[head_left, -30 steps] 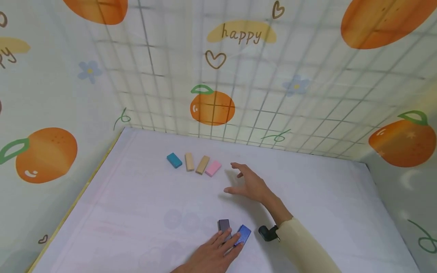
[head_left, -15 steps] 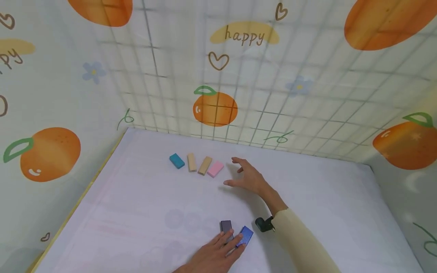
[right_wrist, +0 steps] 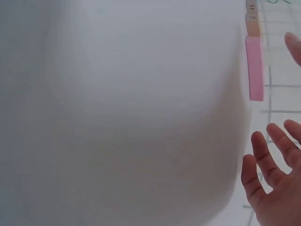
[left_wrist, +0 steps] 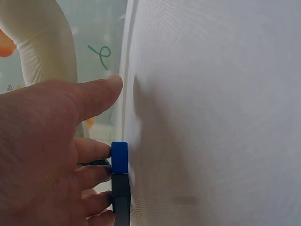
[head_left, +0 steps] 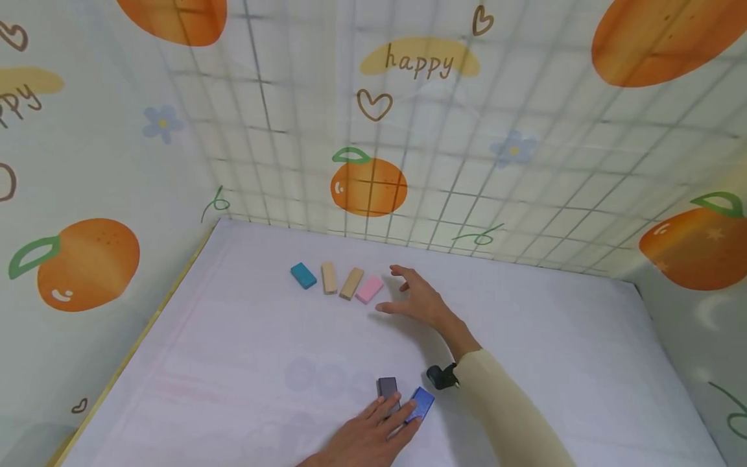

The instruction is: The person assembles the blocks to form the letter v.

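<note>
My left hand (head_left: pixel 373 434) lies with spread fingers over a dark grey block (head_left: pixel 388 388) and a blue block (head_left: pixel 423 403) at the near side of the table. In the left wrist view its fingertips touch the tops of the blue block (left_wrist: pixel 120 157) and the grey block (left_wrist: pixel 121 197), which lie side by side. Farther out, my right hand (head_left: pixel 417 299) reaches leftward with thumb and fingers apart, holding nothing. Just left of its fingertips lies a pink block (head_left: pixel 369 290). The right wrist view has the pink block (right_wrist: pixel 255 68) beyond the fingers.
Left of the pink block, two wooden blocks (head_left: pixel 352 283) and a teal block (head_left: pixel 303 275) lie in a loose row on the white table (head_left: pixel 233 350). A printed curtain (head_left: pixel 432 143) with oranges hangs behind the table. A black wrist device (head_left: pixel 441 376) sits at the right sleeve.
My right hand has moved slightly up and left, nearer the pink block. The left hand stays on the blue and grey blocks. The head view has shifted a little.
</note>
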The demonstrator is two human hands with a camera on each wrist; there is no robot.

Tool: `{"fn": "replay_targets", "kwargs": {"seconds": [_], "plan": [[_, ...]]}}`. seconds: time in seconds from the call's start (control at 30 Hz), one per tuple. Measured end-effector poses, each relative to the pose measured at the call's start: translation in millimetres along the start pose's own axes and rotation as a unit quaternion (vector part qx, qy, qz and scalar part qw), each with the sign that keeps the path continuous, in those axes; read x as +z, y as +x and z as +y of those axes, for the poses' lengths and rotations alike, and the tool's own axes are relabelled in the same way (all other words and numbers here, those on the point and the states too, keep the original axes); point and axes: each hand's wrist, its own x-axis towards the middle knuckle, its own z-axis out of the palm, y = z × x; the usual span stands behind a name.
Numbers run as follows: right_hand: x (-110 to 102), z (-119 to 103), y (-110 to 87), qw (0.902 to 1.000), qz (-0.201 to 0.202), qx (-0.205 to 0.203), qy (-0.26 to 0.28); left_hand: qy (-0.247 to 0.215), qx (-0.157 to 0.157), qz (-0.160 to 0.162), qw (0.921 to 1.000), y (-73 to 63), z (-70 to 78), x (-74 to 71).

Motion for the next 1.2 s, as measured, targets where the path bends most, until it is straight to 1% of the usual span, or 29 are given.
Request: {"fn": "replay_targets", "kwargs": {"seconds": [0.23,0.4,0.57,0.8,0.93,1.1,1.2], "plan": [[1.1,-4.4,8.8,0.9999,0.002,0.012,0.006,-0.001,0.002,0.003,1.0000,-1.9,-0.5,-6.2],[6.0,-2.0,14.5,0.9999,0.002,0.012,0.004,-0.009,0.004,0.007,0.9999,-2.1,-1.3,-3.8],[8.7,-4.0,16.9,0.9998,0.000,0.019,-0.011,-0.013,0.005,0.013,0.9998,-0.8,-1.4,-0.7],[8.7,-7.8,24.1,0.9985,0.014,-0.005,-0.052,0.007,0.007,0.027,0.9996,-1.4,-0.4,-0.8],[10.5,-11.2,28.0,0.9975,0.015,-0.012,-0.068,0.011,0.008,0.030,0.9995,-1.9,-0.4,-1.1],[15.2,-11.8,31.8,0.9979,0.018,-0.012,-0.061,0.012,0.010,0.036,0.9992,-1.5,-0.2,0.7],[17.7,-11.1,32.8,0.9981,0.014,-0.009,-0.059,0.005,0.010,0.037,0.9993,-1.5,0.0,2.6]]}}
